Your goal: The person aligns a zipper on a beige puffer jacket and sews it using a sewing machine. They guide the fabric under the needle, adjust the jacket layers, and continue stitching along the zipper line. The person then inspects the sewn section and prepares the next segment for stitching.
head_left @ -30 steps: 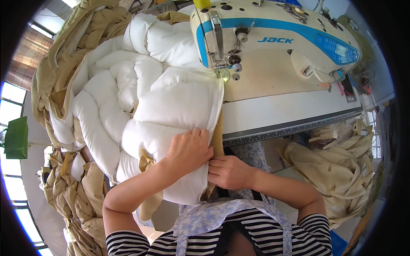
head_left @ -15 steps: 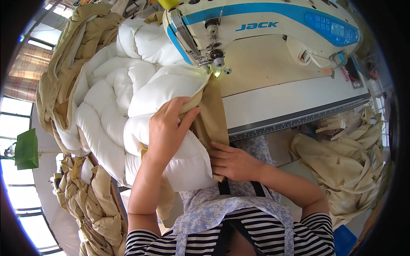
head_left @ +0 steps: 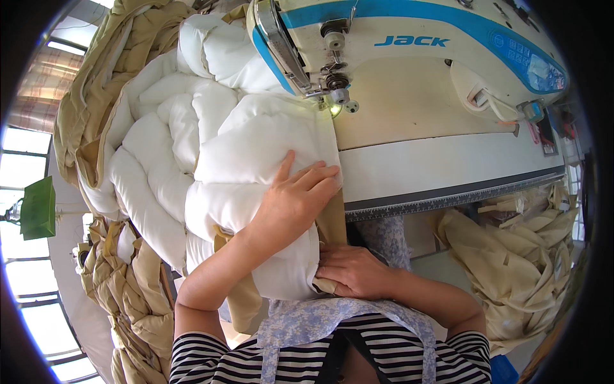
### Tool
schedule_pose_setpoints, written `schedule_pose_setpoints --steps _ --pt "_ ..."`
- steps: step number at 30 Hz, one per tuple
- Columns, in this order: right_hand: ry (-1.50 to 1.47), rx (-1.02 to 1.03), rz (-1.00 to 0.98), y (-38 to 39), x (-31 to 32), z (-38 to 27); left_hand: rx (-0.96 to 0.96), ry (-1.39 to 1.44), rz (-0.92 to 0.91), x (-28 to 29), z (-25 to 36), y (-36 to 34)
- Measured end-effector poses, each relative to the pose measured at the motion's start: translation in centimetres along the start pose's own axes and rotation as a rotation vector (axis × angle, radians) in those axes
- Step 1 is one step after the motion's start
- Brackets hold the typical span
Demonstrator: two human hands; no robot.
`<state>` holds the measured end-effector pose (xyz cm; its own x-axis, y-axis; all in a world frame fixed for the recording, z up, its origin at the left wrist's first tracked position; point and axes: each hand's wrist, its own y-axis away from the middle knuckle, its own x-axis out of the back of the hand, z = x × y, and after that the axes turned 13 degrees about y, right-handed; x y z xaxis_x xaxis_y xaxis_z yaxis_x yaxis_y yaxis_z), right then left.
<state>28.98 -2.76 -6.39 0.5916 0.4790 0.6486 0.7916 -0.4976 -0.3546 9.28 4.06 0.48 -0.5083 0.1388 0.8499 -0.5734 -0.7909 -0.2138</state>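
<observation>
A puffy white quilted garment piece lies on the sewing table, its upper right corner at the needle area of the white-and-blue sewing machine. My left hand rests flat on the white padding near its right edge, thumb and fingers spread. Beneath that edge a tan fabric strip shows between my hands; the rest of it is covered by the padding. My right hand is closed on the near right edge of the padded piece, where a bit of tan cloth shows under the fingers. Its fingertips are partly hidden.
A ruler strip runs along the table's front edge. Tan cloth is heaped at the right, and tan quilted pieces hang at the lower left. More tan padding lies at the far left, near a green box-shaped object.
The white padding now covers most of the tan strip that lay exposed. My left hand has let go of the edge and flattened on top. My right hand has moved slightly nearer me.
</observation>
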Motion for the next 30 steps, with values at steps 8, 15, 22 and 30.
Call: schedule_pose_setpoints --steps 8,15,22,30 --pt "-0.001 0.012 -0.041 0.1 0.3 0.2 -0.018 -0.103 -0.051 -0.7 0.1 -0.3" --pt "0.008 -0.030 -0.028 -1.0 1.7 0.9 -0.044 -0.094 -0.030 -0.7 -1.5 -1.6" --pt "-0.039 -0.089 0.066 -4.1 3.4 3.2 -0.058 -0.118 0.006 -0.3 -5.7 -4.1" --pt "0.176 0.058 0.115 -4.4 2.8 2.8 0.421 0.042 -0.012 0.0 -1.6 -3.0"
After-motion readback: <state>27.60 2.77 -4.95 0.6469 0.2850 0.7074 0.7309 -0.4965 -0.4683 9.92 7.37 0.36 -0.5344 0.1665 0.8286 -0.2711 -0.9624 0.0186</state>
